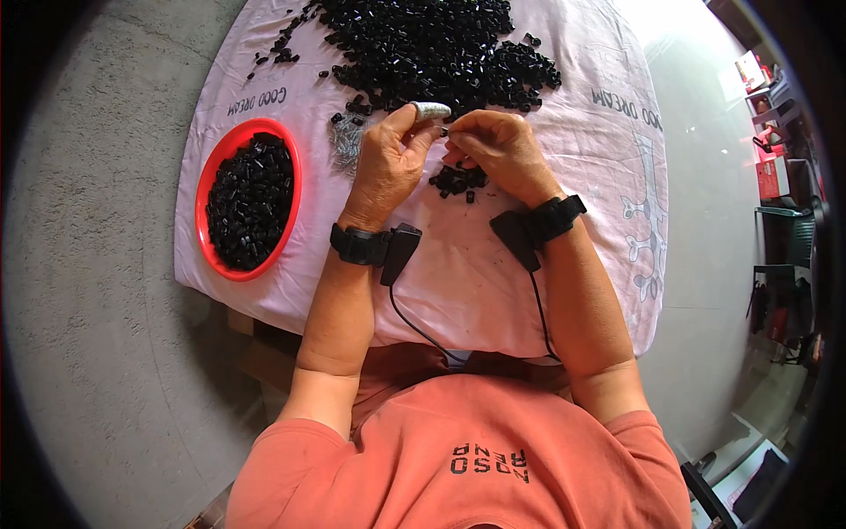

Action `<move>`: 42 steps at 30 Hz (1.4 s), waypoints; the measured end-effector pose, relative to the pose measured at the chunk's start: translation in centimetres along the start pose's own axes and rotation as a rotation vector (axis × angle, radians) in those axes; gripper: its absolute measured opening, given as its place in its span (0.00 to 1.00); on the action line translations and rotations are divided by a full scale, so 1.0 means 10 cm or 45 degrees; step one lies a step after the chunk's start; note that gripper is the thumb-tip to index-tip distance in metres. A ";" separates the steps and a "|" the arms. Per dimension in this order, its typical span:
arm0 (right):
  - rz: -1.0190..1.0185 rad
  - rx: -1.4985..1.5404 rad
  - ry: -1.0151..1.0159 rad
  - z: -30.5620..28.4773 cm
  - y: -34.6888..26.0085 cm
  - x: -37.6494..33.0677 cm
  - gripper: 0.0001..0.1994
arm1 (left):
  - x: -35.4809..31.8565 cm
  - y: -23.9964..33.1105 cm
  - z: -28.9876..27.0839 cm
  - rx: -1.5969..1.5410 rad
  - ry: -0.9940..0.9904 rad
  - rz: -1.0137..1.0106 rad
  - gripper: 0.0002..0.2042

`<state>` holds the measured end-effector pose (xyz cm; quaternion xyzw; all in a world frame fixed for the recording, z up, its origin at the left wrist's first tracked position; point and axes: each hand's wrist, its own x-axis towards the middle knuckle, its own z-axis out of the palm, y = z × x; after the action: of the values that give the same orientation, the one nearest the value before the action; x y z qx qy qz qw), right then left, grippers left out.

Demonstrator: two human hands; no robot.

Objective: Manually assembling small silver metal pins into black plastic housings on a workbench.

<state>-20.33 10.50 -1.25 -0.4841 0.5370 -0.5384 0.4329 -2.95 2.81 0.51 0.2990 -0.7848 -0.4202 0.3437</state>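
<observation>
Together, left hand [385,163] and right hand [498,150], fingertips pinched above black pieces [457,180].

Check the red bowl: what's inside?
The red bowl is filled with small black plastic pieces, heaped near the rim. Whatever lies under the top layer, and the bowl's bottom, is covered.

Pile of small black parts [432,44]: cut off by the top edge.
Small piece between the fingertips [443,130]: too tiny to identify.
Silvery heap [346,137]: partly hidden behind the left hand [388,167].
Shelves at right [780,159]: blurred, contents unclear.
</observation>
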 end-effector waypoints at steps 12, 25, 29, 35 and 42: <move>0.051 0.094 -0.046 0.00 -0.02 0.00 0.06 | -0.01 0.00 0.03 0.070 0.053 0.008 0.05; -0.003 0.167 -0.040 0.02 -0.03 0.01 0.07 | -0.01 -0.02 0.02 0.058 0.055 -0.028 0.05; -0.008 0.173 -0.034 0.03 -0.03 0.01 0.08 | -0.01 -0.02 0.01 0.043 0.044 -0.005 0.05; -0.022 0.164 -0.037 0.02 0.01 0.02 0.09 | 0.00 -0.05 0.02 0.015 0.019 -0.006 0.04; -0.011 0.123 -0.050 0.03 -0.01 0.01 0.10 | 0.01 -0.03 0.00 -0.024 0.005 0.029 0.04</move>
<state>-20.04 10.36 -1.21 -0.4755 0.4997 -0.5559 0.4639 -2.94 2.60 0.26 0.2879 -0.7834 -0.4230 0.3528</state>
